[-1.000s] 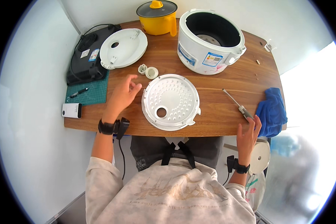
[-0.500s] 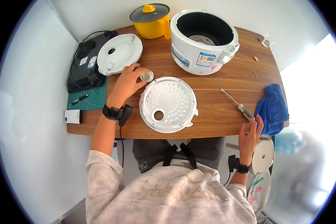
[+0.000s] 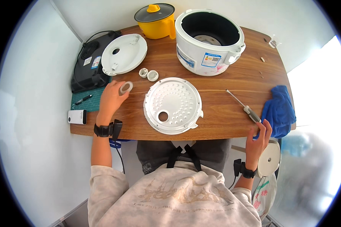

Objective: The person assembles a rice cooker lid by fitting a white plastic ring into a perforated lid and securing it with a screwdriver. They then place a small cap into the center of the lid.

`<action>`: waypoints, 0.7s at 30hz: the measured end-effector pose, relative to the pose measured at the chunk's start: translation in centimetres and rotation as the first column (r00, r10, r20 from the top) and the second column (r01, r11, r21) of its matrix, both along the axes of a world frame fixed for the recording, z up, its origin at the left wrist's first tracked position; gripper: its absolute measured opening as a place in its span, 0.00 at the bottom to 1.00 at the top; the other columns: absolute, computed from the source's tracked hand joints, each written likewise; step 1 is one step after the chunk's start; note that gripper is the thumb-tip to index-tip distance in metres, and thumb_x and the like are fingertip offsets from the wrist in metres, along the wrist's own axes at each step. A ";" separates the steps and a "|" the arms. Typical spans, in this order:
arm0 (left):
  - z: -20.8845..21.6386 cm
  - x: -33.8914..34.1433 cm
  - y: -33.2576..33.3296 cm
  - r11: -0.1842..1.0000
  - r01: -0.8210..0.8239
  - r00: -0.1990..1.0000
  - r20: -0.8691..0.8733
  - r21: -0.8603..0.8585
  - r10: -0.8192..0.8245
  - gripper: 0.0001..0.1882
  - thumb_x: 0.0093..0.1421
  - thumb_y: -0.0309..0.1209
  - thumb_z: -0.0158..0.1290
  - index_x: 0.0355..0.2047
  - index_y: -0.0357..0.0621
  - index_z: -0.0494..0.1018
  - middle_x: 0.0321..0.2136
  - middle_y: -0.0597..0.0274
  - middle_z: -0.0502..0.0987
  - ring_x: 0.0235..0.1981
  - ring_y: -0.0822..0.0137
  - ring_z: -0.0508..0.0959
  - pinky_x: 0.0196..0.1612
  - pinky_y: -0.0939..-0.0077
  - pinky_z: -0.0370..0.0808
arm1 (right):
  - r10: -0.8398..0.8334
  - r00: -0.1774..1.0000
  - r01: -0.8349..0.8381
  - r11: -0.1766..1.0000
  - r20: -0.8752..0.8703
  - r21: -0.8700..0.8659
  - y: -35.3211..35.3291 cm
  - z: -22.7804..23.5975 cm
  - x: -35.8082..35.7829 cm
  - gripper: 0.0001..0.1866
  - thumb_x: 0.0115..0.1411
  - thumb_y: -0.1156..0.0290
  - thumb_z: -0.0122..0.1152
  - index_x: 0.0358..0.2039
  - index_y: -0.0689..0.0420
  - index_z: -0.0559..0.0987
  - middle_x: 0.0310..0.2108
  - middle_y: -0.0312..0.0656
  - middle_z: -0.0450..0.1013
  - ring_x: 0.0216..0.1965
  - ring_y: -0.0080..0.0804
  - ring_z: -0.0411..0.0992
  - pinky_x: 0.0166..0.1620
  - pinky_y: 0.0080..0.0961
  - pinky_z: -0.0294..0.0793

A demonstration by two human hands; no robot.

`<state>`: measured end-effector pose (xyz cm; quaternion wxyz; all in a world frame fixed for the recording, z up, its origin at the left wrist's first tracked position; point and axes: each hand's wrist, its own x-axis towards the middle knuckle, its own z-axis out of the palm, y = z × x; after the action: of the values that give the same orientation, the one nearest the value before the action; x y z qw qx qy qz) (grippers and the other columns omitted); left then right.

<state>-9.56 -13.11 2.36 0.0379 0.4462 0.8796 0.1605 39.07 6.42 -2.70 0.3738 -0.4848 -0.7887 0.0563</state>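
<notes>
My left hand (image 3: 113, 96) is closed on a grey translucent ring (image 3: 126, 88), held by its edge between thumb and fingers, left of the plate. A round white metal plate (image 3: 174, 100) with raised dimples and one hole lies on the table in front of me. Behind it sit two small round white caps (image 3: 152, 75), side by side. My right hand (image 3: 258, 136) rests at the front edge on the right, its fingers apart and holding nothing. Its fingertips are close to the grey handle of a screwdriver (image 3: 250, 112); whether they touch it I cannot tell.
A white rice cooker body (image 3: 204, 62) without its lid and a yellow pot (image 3: 155, 28) stand at the back. To the left are a white lid shell (image 3: 130, 56), a black appliance (image 3: 89, 68), a green cutting mat (image 3: 93, 102) and a white power bank (image 3: 77, 117). A blue cloth (image 3: 278, 109) lies right.
My left hand has moved left and toward me, away from the small caps, and now holds the ring. Both caps now show. My right hand has hardly moved.
</notes>
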 end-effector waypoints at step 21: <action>-1.0 0.0 8.2 0.924 0.378 0.925 0.027 0.050 -0.380 0.23 0.64 0.31 0.62 0.60 0.54 0.75 0.54 0.52 0.79 0.54 0.50 0.79 0.55 0.58 0.78 | 0.071 0.996 -0.076 0.993 -0.054 -0.087 -1.6 0.5 0.1 0.14 0.60 0.82 0.63 0.47 0.61 0.78 0.52 0.50 0.76 0.52 0.52 0.76 0.55 0.40 0.76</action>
<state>-9.54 -4.88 1.35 0.0745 0.6056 0.7722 0.1773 39.15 4.84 -2.18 0.3696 -0.4700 -0.7930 0.1171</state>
